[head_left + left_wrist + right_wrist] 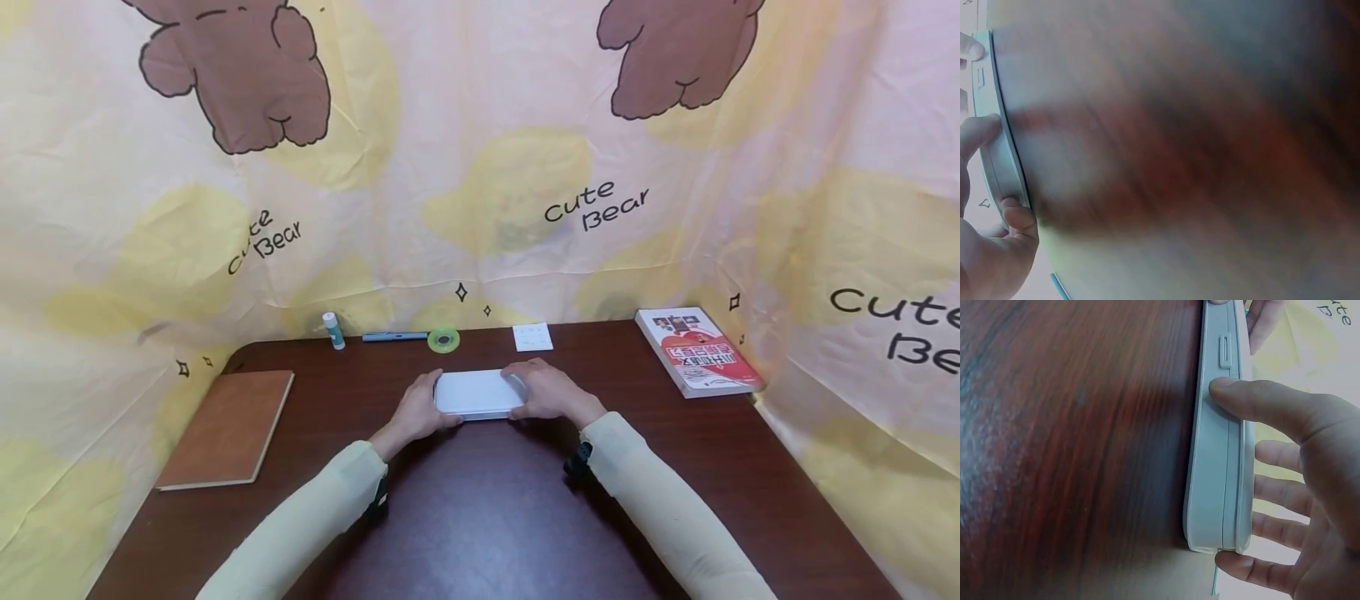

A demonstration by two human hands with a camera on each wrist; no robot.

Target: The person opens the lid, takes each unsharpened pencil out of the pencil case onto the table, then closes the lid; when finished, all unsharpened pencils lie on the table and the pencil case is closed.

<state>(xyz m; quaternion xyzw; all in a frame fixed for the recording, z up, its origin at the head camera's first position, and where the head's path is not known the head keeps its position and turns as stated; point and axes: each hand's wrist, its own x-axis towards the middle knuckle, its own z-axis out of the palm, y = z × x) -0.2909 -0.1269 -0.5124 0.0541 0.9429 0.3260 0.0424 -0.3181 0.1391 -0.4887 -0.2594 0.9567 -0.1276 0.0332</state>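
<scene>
A flat white plastic case (480, 393) with rounded corners lies on the table in front of me. My left hand (417, 408) holds its left end, the thumb along the near side. On the right end, my right hand (551, 390) grips it the same way. In the right wrist view the case (1210, 487) shows a lid seam and a small latch (1225, 350); my thumb (1235, 397) presses beside that latch, and the other fingers spread over the lid and the end. The left wrist view catches both thumbs on the case's front side (1004, 165).
A brown notebook (228, 429) lies at left on the dark wooden table (465, 517). Along the back are a glue stick (333, 331), a blue pen (393, 337), a green ring-shaped roll (443, 340) and a white paper square (532, 337). A thick book (697, 352) lies back right, by the curtain (465, 208).
</scene>
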